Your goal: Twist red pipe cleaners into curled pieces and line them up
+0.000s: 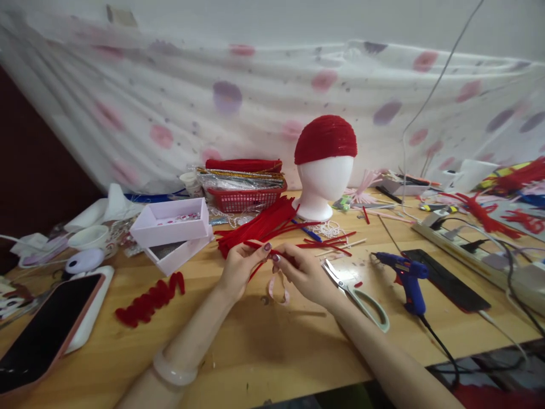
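My left hand [236, 270] and my right hand [304, 272] meet over the middle of the table, fingertips close together. Both are closed in a pinch on a red pipe cleaner [252, 245], mostly hidden by the fingers. Just behind them lies a bundle of red pipe cleaners [264, 222]. A curled pale pink strip [286, 294] is below the fingers. Scissors [361, 298] with pale green handles rest beside my right forearm. To the left lies a zigzag of fuzzy red pieces [150, 301].
A white mannequin head [326, 179] wears a red cap [326, 139] at the back. On the right are a blue glue gun [411, 278], a black phone [447, 281] and a power strip [472, 255]. Leftward stand white boxes [170, 224], a red basket [247, 200] and another phone [46, 329].
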A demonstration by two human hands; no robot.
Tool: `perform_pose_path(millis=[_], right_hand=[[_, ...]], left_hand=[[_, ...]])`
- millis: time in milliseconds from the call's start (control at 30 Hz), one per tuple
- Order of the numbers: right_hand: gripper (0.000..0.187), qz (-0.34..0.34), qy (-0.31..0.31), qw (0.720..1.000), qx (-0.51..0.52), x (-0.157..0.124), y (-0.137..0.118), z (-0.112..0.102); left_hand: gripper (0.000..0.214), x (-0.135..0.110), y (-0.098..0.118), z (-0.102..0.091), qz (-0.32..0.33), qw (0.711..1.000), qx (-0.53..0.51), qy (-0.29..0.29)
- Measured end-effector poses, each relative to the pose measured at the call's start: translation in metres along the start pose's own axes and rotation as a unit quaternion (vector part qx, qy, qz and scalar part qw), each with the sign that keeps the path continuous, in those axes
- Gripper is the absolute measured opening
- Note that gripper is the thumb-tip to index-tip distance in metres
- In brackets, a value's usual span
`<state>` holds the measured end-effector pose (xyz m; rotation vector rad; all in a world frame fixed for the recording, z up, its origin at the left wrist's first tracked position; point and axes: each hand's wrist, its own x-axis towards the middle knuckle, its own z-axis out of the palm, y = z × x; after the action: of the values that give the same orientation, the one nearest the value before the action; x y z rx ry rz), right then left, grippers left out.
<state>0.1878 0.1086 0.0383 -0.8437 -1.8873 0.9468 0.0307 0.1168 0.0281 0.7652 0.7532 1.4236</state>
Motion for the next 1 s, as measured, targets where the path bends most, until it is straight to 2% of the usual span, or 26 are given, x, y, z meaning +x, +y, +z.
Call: perform_pose_path(millis=[133,233,333,433,500,600,633,733,767,1000], right_hand=[[0.021,0.052,-0.04,0.993,0.101,-0.001,0.005,-0.006],[0.023,0.11,-0.054,0.975,0.183,-0.002,0.007,-0.01],[0.028,0.148,-0.05,0.937,0.314,-0.003,0.006,-0.013],[0.022,0.133,-0.05,0.899,0.413,-0.003,0.005,-0.015],[0.027,0.111,-0.045,0.896,0.427,-0.003,0.005,-0.016],[0.058,0.085,-0.045,0.915,0.393,-0.004,0.011,-0.015],[0.057,0.079,-0.039,0.922,0.376,-0.005,0.014,-0.015],[0.024,0.064,0.012,0.938,0.341,-0.006,0.021,-0.012],[0.019,0.06,0.027,0.938,0.34,-0.006,0.022,-0.012],[0.019,0.082,0.053,0.916,0.388,-0.001,0.01,-0.012]], left_hand=[[0.028,0.001,0.0,0.0,-0.011,1.0,-0.01,0.015],[0.025,0.004,0.003,-0.001,-0.019,0.999,-0.03,0.024],[0.018,0.007,0.006,-0.004,-0.029,0.997,-0.059,0.033],[0.013,0.01,0.008,-0.007,-0.027,0.995,-0.085,0.053],[0.013,0.012,0.009,-0.009,-0.021,0.993,-0.098,0.064],[0.014,0.013,0.008,-0.01,-0.008,0.991,-0.11,0.07],[0.015,0.013,0.007,-0.01,-0.004,0.991,-0.112,0.071],[0.02,0.013,0.007,-0.009,0.003,0.991,-0.116,0.073],[0.021,0.012,0.007,-0.008,0.004,0.991,-0.116,0.073],[0.027,0.01,0.007,-0.006,0.001,0.991,-0.113,0.069]])
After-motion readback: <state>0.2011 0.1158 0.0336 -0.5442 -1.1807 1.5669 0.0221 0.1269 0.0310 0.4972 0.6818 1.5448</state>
